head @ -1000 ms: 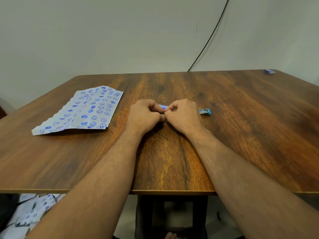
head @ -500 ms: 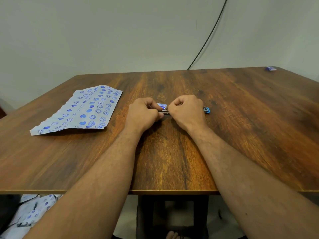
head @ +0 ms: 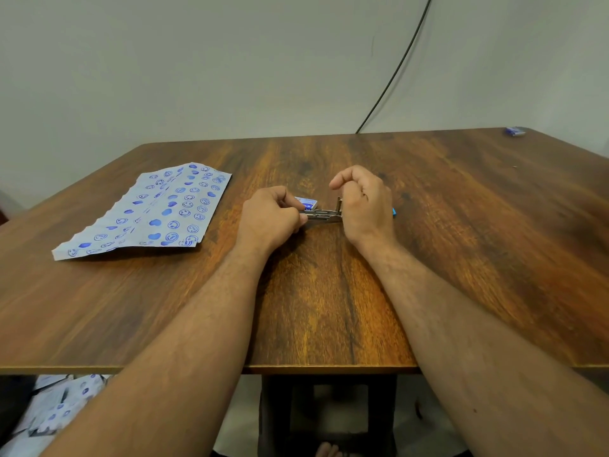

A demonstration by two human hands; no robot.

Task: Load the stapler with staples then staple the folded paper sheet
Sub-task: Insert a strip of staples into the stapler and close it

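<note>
Stapler (head: 324, 215), a small metal one with a blue end, is lying open mid-tabletop (head: 329, 308); left hand (head: 270, 219) is pinching its nine-o'clock tip, right hand (head: 364, 206) is curling round the three-o'clock end. It's looking light, rigid and slippery: better gripping the sides. Patterned folded paper sheet (head: 155, 212) is waiting at nine o'clock.

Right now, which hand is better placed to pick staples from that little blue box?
Probably the left hand: it lies right beside the staple box, though it pinches the stapler. The right hand sits farther off.
</note>
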